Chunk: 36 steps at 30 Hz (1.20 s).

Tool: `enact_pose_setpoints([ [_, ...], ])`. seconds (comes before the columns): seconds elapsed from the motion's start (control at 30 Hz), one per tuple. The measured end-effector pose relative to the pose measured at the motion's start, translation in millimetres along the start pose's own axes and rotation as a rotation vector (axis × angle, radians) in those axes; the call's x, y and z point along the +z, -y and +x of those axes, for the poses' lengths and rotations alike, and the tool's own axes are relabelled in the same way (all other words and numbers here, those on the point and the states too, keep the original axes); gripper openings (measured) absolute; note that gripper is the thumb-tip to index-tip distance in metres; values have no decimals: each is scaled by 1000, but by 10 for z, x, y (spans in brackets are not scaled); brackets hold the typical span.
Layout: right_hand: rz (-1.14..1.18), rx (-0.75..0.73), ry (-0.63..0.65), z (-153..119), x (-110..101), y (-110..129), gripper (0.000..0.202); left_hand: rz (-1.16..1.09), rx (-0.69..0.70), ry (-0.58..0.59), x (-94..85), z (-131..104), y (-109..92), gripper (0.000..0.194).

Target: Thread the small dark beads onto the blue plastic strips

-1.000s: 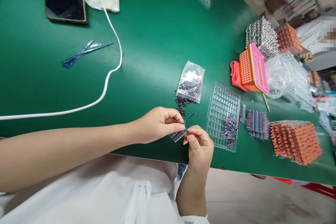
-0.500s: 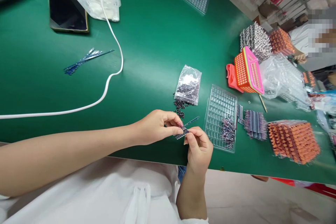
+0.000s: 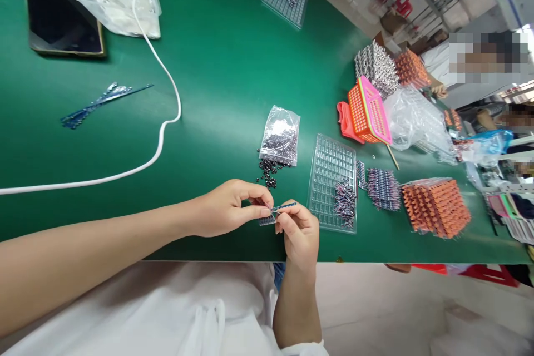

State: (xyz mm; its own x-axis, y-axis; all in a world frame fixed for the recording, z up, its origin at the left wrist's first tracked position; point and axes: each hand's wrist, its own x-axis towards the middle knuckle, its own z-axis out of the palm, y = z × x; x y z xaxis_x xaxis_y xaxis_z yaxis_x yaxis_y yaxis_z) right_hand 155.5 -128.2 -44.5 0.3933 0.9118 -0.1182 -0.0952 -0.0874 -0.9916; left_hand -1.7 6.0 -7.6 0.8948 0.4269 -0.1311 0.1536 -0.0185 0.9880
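My left hand (image 3: 233,208) is closed in a pinch, thumb against fingertips, at one end of a thin dark-blue strip (image 3: 287,206). The strip slants across the fingers of my right hand (image 3: 301,231). Under the left fingertips shows a small dark panel with a grid pattern (image 3: 266,222), and my right thumb and fingers close at its right end. The fingertips hide exactly where the two pieces meet. Just beyond the hands, tiny dark beads (image 3: 269,169) lie spilled by a clear plastic bag (image 3: 280,136) of the same beads.
Right of my hands lies a clear compartment tray (image 3: 331,169) with a heap of thin parts (image 3: 345,203). Farther right are stacked strips (image 3: 382,189), an orange stack (image 3: 436,207) and a basket (image 3: 367,111). A white cable (image 3: 161,144), loose blue strips (image 3: 100,103) and a phone (image 3: 62,16) lie left.
The view has turned right, so the table's things sit farther left. My hands are closer together, and the blue strip lies flatter, now crossing the right fingers.
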Motion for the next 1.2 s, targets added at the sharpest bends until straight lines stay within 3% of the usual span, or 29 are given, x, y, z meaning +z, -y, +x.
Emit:
enact_pose_setpoints([
  [0.07,-55,-44,-30,-28,-8,39,15,-18,-19,7,-7,9,-3,20],
  [0.17,-267,-157,-160,-88,-155,142,12,-37,-75,-89,-31,30,-6,23],
  [0.33,-849,-307,-577,-70,-842,306,19,-165,-164,-290,-92,61,-6,27],
  [0.47,-1169,-347,-634,99,-1421,332,21,-223,-170,-359,-101,75,13,26],
  [0.57,-1324,-352,-656,185,-1591,288,23,-244,-168,-381,-99,92,46,26],
  [0.63,-1366,-350,-676,180,-1522,251,26,-251,-172,-392,-104,105,66,26],
  [0.73,-1304,-398,-624,110,-1179,207,27,-269,-180,-398,-113,120,78,25],
  [0.9,-1097,-520,-127,76,-428,141,23,-305,-174,-399,-107,122,64,23],
  [0.97,-1070,-514,5,114,-223,109,25,-316,-163,-403,-102,119,65,22],
  [1.07,-1110,-485,99,178,-60,74,27,-343,-140,-405,-99,117,74,20],
  [1.2,-1175,-457,145,214,-15,58,30,-369,-135,-409,-93,118,71,18],
])
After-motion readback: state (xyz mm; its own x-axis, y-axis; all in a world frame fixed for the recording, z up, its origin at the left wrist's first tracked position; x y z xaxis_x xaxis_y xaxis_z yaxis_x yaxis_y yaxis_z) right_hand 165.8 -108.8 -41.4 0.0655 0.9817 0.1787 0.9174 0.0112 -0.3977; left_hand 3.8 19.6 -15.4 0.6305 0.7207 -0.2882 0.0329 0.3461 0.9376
